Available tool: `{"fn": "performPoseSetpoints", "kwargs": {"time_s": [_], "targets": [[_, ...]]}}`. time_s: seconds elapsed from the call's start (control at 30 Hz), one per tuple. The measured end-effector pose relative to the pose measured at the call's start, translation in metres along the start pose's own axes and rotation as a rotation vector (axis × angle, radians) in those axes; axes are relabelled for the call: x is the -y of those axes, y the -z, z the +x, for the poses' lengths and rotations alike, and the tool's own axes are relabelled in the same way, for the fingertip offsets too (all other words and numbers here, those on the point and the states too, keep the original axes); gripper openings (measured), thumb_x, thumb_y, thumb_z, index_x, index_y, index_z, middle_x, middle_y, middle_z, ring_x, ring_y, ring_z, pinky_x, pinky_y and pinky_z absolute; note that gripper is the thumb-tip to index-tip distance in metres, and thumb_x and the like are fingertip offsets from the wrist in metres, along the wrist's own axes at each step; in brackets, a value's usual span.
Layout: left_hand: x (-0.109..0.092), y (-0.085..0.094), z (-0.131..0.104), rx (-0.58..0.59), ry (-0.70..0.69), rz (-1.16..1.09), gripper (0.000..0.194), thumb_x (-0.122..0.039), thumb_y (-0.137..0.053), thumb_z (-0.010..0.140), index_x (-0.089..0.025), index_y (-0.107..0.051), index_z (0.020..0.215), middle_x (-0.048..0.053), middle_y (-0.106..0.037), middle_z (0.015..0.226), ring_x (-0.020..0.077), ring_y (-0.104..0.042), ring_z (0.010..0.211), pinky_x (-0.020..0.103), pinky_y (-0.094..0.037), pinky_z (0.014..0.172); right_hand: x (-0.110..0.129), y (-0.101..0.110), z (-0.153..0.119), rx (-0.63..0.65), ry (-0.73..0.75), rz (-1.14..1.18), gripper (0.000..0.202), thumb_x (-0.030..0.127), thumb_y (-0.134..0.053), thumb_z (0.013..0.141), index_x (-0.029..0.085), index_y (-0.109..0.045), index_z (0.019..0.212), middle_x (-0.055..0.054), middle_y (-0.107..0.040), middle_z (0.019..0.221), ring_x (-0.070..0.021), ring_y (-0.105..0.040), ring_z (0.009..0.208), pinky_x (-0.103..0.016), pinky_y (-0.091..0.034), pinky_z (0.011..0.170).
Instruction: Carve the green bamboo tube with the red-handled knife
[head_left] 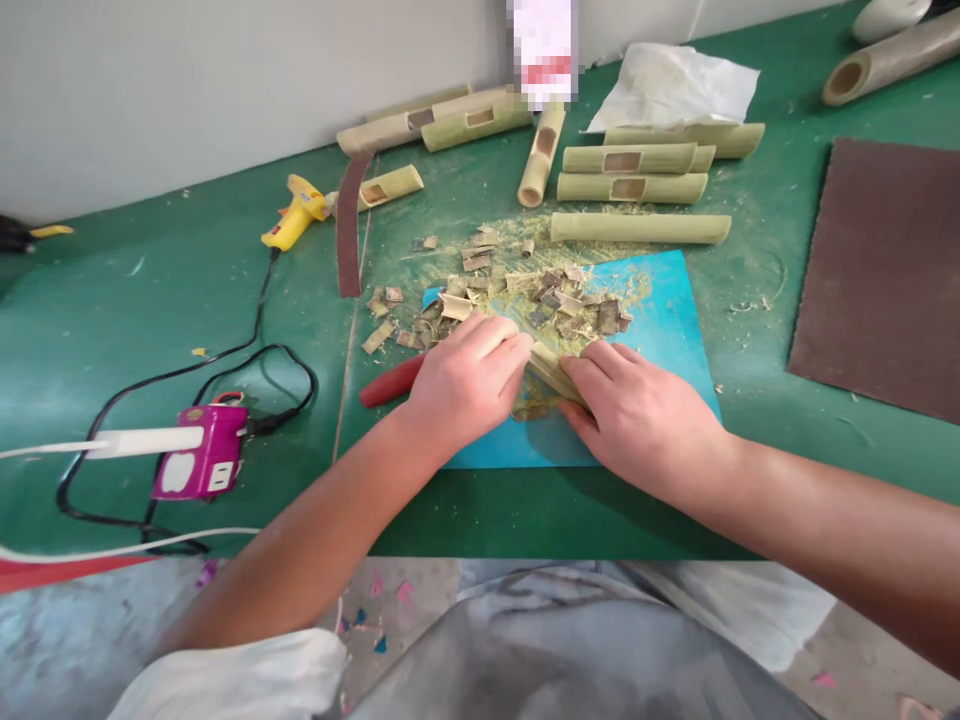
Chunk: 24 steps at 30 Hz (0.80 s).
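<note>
My right hand [637, 405] is closed around a pale green bamboo piece [553, 370] that slants over a blue sheet [660, 310]. At its far end, my left hand [476, 372] is closed with the fingertips pinched together. What is pinched there is hidden by the fingers. A red handle [394, 380] lies against the left hand's outer side, and its other end is out of sight behind that hand. Just beyond both hands, bamboo chips [570, 305] and yellowish dust cover part of the sheet and the green table [465, 510].
Cut bamboo tubes [641, 229], several with square openings, lie at the back. A yellow glue gun [296, 215], a brown sandpaper strip [349, 230] and a purple power adapter [199, 455] with cables are on the left. A dark brown sheet [881, 275] lies right.
</note>
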<state>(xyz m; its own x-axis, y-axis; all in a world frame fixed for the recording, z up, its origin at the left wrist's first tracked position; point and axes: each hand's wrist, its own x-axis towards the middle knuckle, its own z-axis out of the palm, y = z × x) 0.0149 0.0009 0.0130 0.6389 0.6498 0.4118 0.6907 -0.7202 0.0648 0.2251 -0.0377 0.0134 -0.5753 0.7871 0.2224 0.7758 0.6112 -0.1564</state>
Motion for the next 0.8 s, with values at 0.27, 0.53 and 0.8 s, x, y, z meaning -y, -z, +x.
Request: {"fn": "performPoseSetpoints", "kwargs": {"time_s": [0.27,0.53,0.8], "targets": [[0.0011,0.0001,-0.0037,-0.141,0.016,-0.121,0.014,-0.016,-0.056,0.097,-0.017,-0.065,0.087,0.005,-0.069,0.087,0.0171,-0.064,0.084,0.030,-0.054,0.080,-0.0003,-0.0007,-0.0004,-0.044,0.024,-0.023,0.011,0.018,-0.056,0.093,0.017,-0.065,0.088,-0.008,-0.062,0.083,-0.0224,-0.055,0.079,-0.032,-0.043,0.068],[-0.0038,0.0019,-0.0037,0.015,-0.014,-0.098,0.024,-0.018,-0.048,0.101,-0.017,-0.064,0.082,0.007,-0.065,0.080,0.0187,-0.059,0.077,0.032,-0.049,0.073,0.0006,0.0005,-0.0001,-0.066,0.040,-0.039,0.013,0.015,-0.055,0.093,0.019,-0.064,0.083,-0.007,-0.061,0.081,-0.0217,-0.053,0.077,-0.032,-0.042,0.067],[-0.0067,0.0005,-0.0035,0.012,-0.044,-0.042,0.026,-0.015,-0.047,0.100,-0.016,-0.062,0.079,0.007,-0.062,0.077,0.0192,-0.055,0.075,0.032,-0.047,0.072,0.0003,-0.0021,0.0009,-0.088,0.045,-0.029,0.011,0.018,-0.059,0.092,0.021,-0.062,0.081,-0.006,-0.061,0.080,-0.0225,-0.054,0.077,-0.032,-0.044,0.068]]}}
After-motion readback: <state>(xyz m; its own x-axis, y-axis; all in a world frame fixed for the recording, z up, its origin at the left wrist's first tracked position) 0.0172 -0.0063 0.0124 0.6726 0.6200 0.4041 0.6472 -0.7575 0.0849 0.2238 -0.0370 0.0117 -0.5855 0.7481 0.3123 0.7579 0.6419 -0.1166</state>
